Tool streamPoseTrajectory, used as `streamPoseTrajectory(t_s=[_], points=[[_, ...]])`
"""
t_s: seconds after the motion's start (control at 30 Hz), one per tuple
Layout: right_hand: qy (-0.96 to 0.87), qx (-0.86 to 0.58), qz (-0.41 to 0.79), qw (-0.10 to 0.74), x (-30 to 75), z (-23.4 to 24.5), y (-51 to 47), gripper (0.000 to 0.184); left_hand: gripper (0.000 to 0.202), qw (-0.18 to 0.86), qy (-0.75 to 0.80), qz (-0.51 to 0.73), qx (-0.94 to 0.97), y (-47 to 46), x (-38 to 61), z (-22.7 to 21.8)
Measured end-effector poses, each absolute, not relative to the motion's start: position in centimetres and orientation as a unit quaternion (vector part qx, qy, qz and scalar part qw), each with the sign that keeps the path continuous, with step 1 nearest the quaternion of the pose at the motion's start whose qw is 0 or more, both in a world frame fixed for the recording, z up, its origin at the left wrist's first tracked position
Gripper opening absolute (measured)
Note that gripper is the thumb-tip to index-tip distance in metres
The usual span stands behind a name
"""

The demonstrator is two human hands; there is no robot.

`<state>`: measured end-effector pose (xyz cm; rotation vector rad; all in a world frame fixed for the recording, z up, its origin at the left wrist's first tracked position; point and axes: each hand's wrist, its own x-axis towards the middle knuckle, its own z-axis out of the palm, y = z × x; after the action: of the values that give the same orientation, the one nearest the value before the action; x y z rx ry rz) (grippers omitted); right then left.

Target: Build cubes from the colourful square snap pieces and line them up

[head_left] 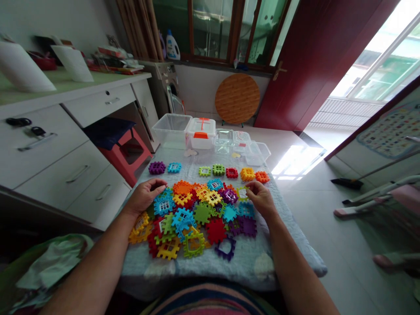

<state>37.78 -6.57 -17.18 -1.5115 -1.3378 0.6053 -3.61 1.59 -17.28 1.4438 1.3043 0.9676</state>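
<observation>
A pile of colourful interlocking plastic block pieces lies on the cloth-covered table, with a green piece [201, 213] near its middle. My left hand [146, 195] is at the pile's left edge, thumb and fingers curved with a small gap between them. Beside it are blue window pieces [164, 204]. At the pile's right edge, my right hand [261, 197] has its fingertips closed at a light green piece [242, 194]. Behind the pile stands a row of pieces sorted by colour, including a purple stack [157, 167], a red stack [231, 173] and a yellow-orange stack [247, 174].
Clear plastic containers line the table's far end: a large open bin [172, 131], a box with orange latches [201, 133] and smaller ones. A pink stool [126, 148] and white drawers [75, 170] stand at the left. A broom [347, 183] lies at the right.
</observation>
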Motion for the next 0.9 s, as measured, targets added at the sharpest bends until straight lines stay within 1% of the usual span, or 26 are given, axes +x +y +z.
streamPoseTrajectory(t_s=[0.1,0.17,0.2,0.3,0.37,0.5,0.63,0.73,0.9], points=[[-0.550,-0.627,0.127,0.537,37.8,-16.7,-6.7,0.010,0.043,0.471,0.533,0.394,0.582,1.6,-3.5,-17.1],[-0.579,-0.621,0.069,0.524,37.7,-16.4,-6.9,0.006,0.043,0.473,0.534,0.393,0.580,1.5,-3.4,-17.1],[-0.604,-0.614,0.061,0.504,37.6,-16.2,-7.0,0.005,0.044,0.473,0.536,0.391,0.580,1.5,-3.4,-17.0],[-0.676,-0.588,0.095,0.433,37.4,-15.9,-7.4,0.008,0.044,0.463,0.544,0.383,0.585,1.5,-3.5,-17.1],[-0.691,-0.582,0.117,0.411,37.4,-15.8,-7.6,0.017,0.045,0.455,0.548,0.381,0.590,1.6,-3.6,-17.2],[-0.691,-0.606,0.121,0.376,38.3,-15.9,-8.0,0.033,0.045,0.450,0.548,0.384,0.592,1.7,-3.7,-17.2],[-0.707,-0.625,0.141,0.299,38.9,-16.3,-8.0,0.040,0.046,0.451,0.549,0.384,0.590,1.6,-3.5,-17.0],[-0.702,-0.634,0.147,0.290,38.9,-16.8,-7.8,0.040,0.044,0.447,0.547,0.382,0.596,1.6,-3.5,-17.0],[-0.695,-0.629,0.153,0.311,38.9,-16.9,-7.5,0.042,0.041,0.438,0.534,0.388,0.610,1.8,-3.8,-17.5]])
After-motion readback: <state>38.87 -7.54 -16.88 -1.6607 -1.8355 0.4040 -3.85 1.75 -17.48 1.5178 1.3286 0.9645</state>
